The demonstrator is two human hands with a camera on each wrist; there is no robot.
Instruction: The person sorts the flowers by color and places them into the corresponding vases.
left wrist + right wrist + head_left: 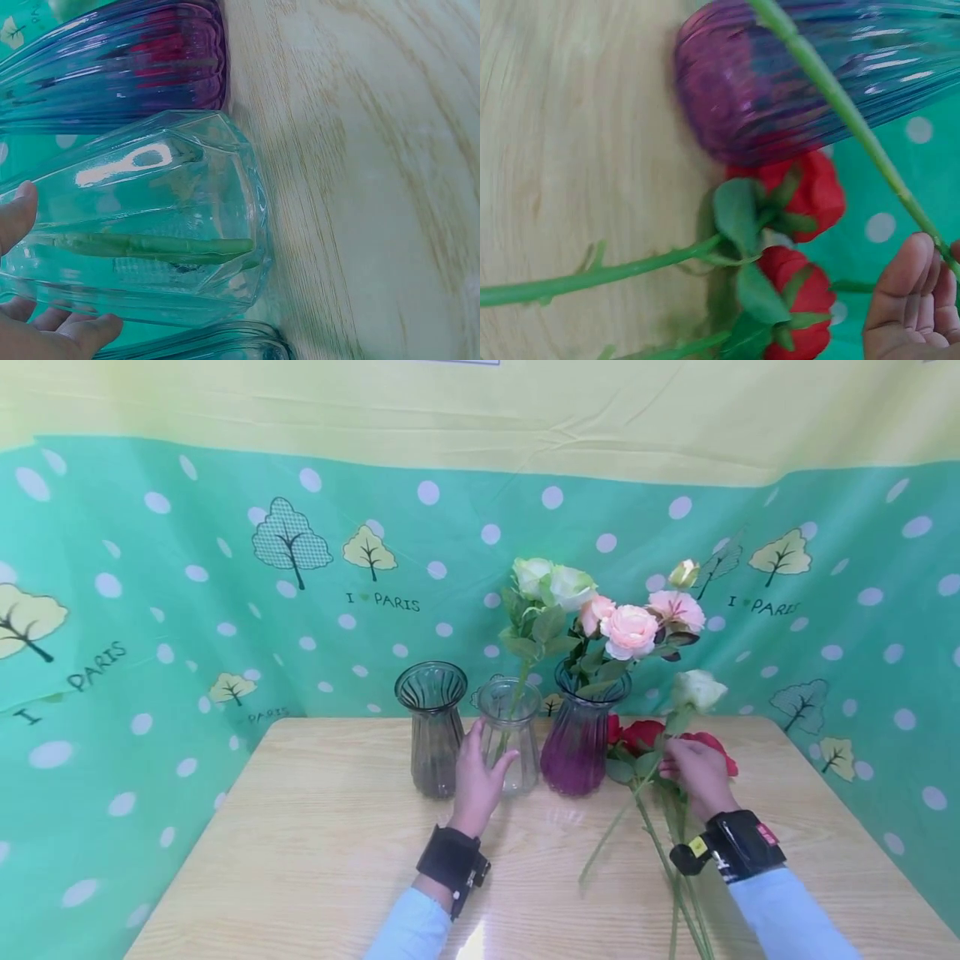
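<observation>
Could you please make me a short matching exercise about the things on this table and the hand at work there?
Column one:
1. Clear vase
2. Red flowers
3. Purple-based vase
4. Right hand

Column two:
A. Has pink flowers standing in it
B. Pinches the stem of a single white flower
C. Has a white-flowered stem standing in it
D. Lying on the table

Right pairs: 1-C; 2-D; 3-A; 4-B
</observation>
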